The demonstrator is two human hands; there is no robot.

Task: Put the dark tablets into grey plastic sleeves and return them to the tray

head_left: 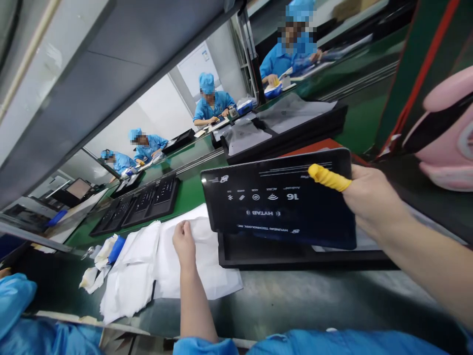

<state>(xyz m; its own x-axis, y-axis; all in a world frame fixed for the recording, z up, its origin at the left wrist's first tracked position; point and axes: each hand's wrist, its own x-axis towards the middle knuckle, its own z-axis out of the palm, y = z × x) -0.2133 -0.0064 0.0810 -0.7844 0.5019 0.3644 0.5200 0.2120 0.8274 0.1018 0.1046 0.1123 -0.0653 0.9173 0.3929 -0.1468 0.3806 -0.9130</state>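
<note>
My right hand (373,202), with a yellow finger cot (328,178) on one finger, grips the right end of a dark tablet (281,202). The tablet is tilted up, and its printed screen film reads upside down to me. Below it sits a black tray (266,264), partly hidden by the tablet. My left hand (185,244) is closed, its thumb and fingers pinched on a thin white sleeve (218,276) on the bench. The fingertips' hold is partly hidden. Left of it lies a stack of white sleeves (129,276).
Black trays with tablets (148,202) stand farther left on the green bench. Stacked trays with sleeved tablets (288,118) are behind. Finger cots and a blue roll (116,249) lie at left. A pink object (447,133) stands at right. Co-workers (212,103) sit opposite; a blue sleeve (55,335) is beside me.
</note>
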